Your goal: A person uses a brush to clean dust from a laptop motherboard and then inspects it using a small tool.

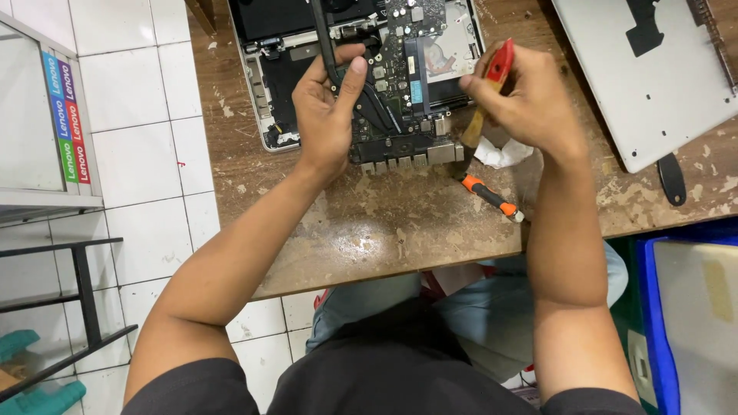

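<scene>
Your lap and dark shirt sit closest, just under the near edge of the worn brown wooden table [400, 230]. Beyond it, your left hand [327, 115] presses on the dark green laptop circuit board [396, 100], thumb curled over a black rod-like part at its left side, fingers closed around it. Your right hand [526, 104] is clenched on a red-handled brush with a wooden stem [492, 84], its bristle end tipped down toward the board's right near corner.

The board lies in the opened silver laptop base [265, 100], at the far middle of the table. It looks thin, stiff and fragile, crowded with small parts, so I judge it best held by its bare edges, not by the chips or connectors.

One orange-and-black screwdriver [492, 197] lies just near your right hand, beside one crumpled white tissue [500, 154]. One grey metal bottom cover [646, 84] rests well to the right, with one small black tool [671, 178] at its near edge. I count one board, one brush.
</scene>
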